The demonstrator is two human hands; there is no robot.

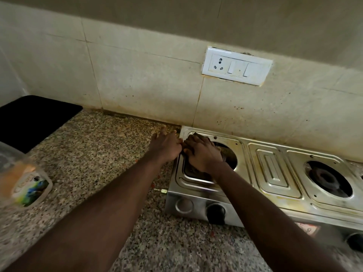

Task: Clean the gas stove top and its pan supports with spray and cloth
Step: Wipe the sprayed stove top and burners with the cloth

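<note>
Speckled stone surface (94,154). The two-burner steel gas stove (273,169) sits on it against the tiled wall. No pan supports are on it or anywhere in view.

A clear labelled container (25,183) stands near the left edge, well apart from the stove and blurred. Possibly the cleaner; cannot confirm.

Step in hand, judged: wiping the left burner tray.

Right hand (204,156) lies palm-down in that tray on a dark cloth (197,136), which shows at the far and near sides of the hand. Its fingers (191,147) are laid close together and press the cloth flat.

Left hand (166,147) is just beside the stove's left rim. Its fingers (162,132) are straight, slightly spread and hold nothing. Contact with the rim looks likely but is not certain.

Notes for doing it well:
- Brace the left hand firmly on the rim, since a light stove will likely slide on polished stone.
- Work the cloth into the pressed grooves and corners of the tray, where yellowed film is visible.
- Fold to a fresh face before moving towards the right burner (330,179).
- Avoid nudging the black knob (215,213) on the near face.
</note>
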